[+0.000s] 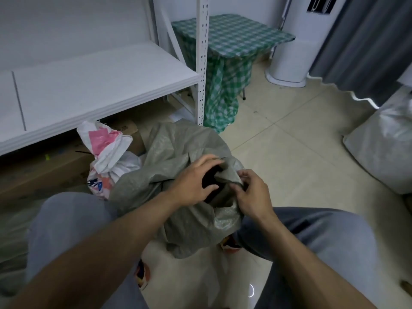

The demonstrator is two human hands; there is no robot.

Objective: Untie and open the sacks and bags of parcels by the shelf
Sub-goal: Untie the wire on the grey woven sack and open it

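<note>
Grey-green sack [174, 152], pink-and-white bag [107, 148], green checked tablecloth [231, 39], white shelf [93, 72]

Dark contents [210, 181] in mouth of grey sack [178, 152] unidentifiable, partly hidden within grip of left hand [191, 184]; white sack [383, 152] cut off by right edge; print on cardboard box [124, 128] under shelf [89, 85] too dim to read; shelf cut off at left edge.
</note>
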